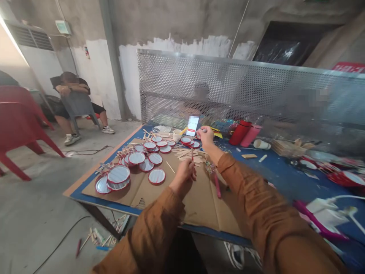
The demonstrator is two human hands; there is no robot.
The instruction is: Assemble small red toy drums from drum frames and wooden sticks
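Note:
My left hand [184,175], over the cardboard sheet [182,207], is closed around a thin wooden stick [192,153] that points up. Farther forward, my right hand [206,136] is raised beside a lit phone [193,125], its fingers pinched together; what they hold is too small to make out. Between the hands lies a spread of flat wooden sticks [185,154]. To the left are several round, red-rimmed discs with pale, shiny faces [156,176], some stacked and some with sticks attached. A pink-handled tool [218,185] lies below my right forearm.
A white cup [176,136] with something yellow stands behind the sticks. Red [240,132] and pink [251,135] bottles stand at the perforated metal screen [176,72]. White plugs [322,207] sit at the right. A person [75,91] sits at left, near a red chair [23,118].

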